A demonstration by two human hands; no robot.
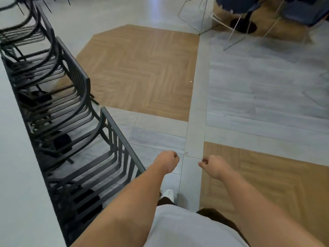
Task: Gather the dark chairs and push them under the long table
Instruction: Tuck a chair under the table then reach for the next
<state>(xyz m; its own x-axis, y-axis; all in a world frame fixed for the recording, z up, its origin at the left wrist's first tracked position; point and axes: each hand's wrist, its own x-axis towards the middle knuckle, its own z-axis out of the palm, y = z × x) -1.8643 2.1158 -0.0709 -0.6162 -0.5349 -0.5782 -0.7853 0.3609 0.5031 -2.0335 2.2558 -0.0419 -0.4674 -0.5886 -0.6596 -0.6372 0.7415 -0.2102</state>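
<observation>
Both the left hand (pixel 167 160) and right hand (pixel 212 165), loosely clenched and empty, hang right of dark chairs (pixel 71 107) tucked under the long table (pixel 16 157), whose protruding backs could snag a passing arm.

No readable text anywhere here. Nothing on the chairs (pixel 74 122) left of the hands, no labels or numbers.
</observation>
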